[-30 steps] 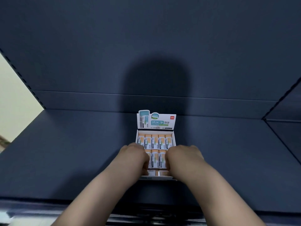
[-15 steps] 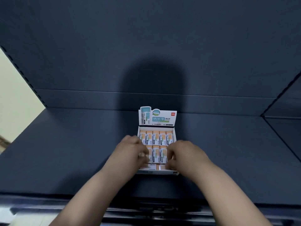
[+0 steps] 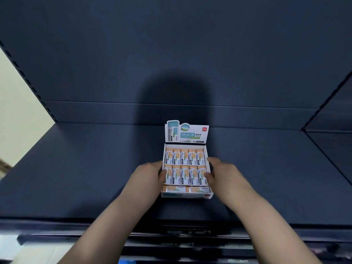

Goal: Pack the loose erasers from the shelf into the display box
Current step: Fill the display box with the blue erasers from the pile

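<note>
Head view: display box (image 3: 187, 196) on shelf (image 3: 76, 178), dead ahead at 12 o'clock, long axis running 6-to-12, looks full of erasers (image 3: 184, 157). My left hand (image 3: 147, 175) at box's 9 o'clock wall, right hand (image 3: 225, 174) at 3 o'clock wall, equally near. Fingers (image 3: 211, 161) pinch both side walls, thumbs inside. Next move, I judge: slide box along that axis.

Dim light comes from behind us; our shadow (image 3: 175, 98) darkens the back panel (image 3: 95, 54); edges curve, bottom blurs.
</note>
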Motion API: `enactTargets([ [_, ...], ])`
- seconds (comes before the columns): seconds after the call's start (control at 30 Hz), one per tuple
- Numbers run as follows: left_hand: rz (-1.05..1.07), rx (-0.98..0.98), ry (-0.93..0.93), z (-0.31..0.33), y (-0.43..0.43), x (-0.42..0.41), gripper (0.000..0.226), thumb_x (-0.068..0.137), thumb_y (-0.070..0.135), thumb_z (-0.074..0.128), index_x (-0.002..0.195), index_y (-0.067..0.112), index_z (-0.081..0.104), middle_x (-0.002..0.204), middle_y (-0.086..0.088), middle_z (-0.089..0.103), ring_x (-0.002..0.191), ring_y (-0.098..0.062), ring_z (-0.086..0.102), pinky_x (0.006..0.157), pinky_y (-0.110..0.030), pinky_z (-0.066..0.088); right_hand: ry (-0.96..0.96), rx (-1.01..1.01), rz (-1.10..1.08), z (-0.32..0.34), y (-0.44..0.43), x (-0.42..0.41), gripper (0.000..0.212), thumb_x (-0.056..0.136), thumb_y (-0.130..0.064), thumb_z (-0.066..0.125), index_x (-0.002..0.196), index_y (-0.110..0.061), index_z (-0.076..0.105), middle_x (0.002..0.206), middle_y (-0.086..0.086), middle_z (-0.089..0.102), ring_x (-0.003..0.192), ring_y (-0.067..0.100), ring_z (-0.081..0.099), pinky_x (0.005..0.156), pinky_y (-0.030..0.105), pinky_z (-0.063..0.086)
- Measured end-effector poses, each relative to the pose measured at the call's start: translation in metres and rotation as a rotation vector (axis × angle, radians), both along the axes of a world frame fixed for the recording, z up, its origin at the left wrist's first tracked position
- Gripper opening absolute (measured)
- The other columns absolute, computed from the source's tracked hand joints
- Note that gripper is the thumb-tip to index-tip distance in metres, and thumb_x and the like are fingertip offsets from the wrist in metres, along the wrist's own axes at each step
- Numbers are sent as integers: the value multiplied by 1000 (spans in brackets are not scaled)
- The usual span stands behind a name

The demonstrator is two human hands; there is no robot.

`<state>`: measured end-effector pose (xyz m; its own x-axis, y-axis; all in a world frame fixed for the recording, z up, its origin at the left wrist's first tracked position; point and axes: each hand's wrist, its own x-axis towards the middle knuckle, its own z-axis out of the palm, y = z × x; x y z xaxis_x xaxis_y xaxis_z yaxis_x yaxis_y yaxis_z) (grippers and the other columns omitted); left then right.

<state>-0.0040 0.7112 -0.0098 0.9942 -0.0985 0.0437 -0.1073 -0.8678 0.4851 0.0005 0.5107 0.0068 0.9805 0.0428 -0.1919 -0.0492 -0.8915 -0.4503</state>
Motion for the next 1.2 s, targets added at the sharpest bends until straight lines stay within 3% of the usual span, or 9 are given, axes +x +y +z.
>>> enactTargets([
  [0.07, 4, 38, -37, 5, -1, -3, 28, 97, 32, 39, 114, 23, 59, 97, 1, 61, 83, -15, 56, 70, -30, 47, -36, 30, -3, 3, -3, -5, 36, 94, -35, 48, 128, -30, 42, 98, -3, 63, 89, 21, 61, 75, 33, 52],
  [0.17, 31, 245, -189, 19, -8, -10, 31, 96, 37, 40, 121, 29, 55, 94, 4, 59, 85, -17, 57, 63, -28, 44, -108, -8, -31, 7, -10, -15, 53, 93, -46, 44, 141, -29, 29, 109, -1, 63, 98, 22, 60, 75, 32, 49],
  [0.27, -44, 324, -406, 25, -24, -14, 15, 81, 25, 66, 93, 17, 72, 70, 0, 60, 61, -24, 57, 48, -28, 36, -183, -96, -37, 8, -23, -27, 55, 94, -49, 41, 143, -31, 25, 117, -1, 59, 104, 21, 58, 79, 33, 48],
  [0.33, -104, 352, -489, 25, -41, -15, 6, 75, 21, 71, 78, 15, 72, 65, -2, 59, 56, -25, 55, 48, -30, 37, -221, -150, -30, 10, -33, -34, 52, 94, -49, 39, 142, -32, 26, 119, -2, 57, 105, 20, 57, 79, 32, 48],
  [0.5, -251, 455, -505, 20, -106, -23, 9, 75, 27, 69, 75, 19, 71, 66, -1, 61, 64, -26, 58, 57, -35, 43, -283, -214, -24, 15, -79, -48, 50, 95, -50, 38, 140, -31, 30, 119, -3, 55, 106, 19, 55, 76, 32, 48],
  [0.6, -308, 456, -498, 13, -150, -29, 31, 81, 34, 43, 78, 21, 71, 70, 2, 60, 69, -22, 59, 59, -34, 44, -281, -232, -26, 15, -119, -55, 49, 95, -50, 36, 140, -31, 28, 121, -3, 54, 109, 19, 53, 75, 32, 47],
  [0.67, -338, 428, -484, 9, -183, -34, 37, 80, 35, 36, 80, 22, 71, 72, 3, 61, 71, -21, 60, 60, -33, 45, -270, -250, -20, 13, -148, -58, 50, 95, -50, 35, 140, -31, 27, 123, -2, 53, 111, 19, 51, 76, 33, 48],
  [0.9, -319, 375, -409, 8, -305, -56, 18, 75, 31, 70, 89, 21, 71, 75, 3, 66, 69, -20, 63, 63, -34, 48, -185, -240, 123, 13, -270, -76, 51, 96, -49, 35, 141, -29, 28, 126, -1, 50, 118, 20, 45, 88, 31, 43],
  [1.2, -224, 386, -372, 10, -387, -66, 31, 69, 31, 77, 97, 19, 72, 73, 2, 68, 64, -21, 64, 57, -34, 50, -212, -229, 143, 10, -354, -79, 49, 95, -47, 40, 138, -25, 36, 123, 0, 52, 118, 20, 45, 94, 33, 41],
])
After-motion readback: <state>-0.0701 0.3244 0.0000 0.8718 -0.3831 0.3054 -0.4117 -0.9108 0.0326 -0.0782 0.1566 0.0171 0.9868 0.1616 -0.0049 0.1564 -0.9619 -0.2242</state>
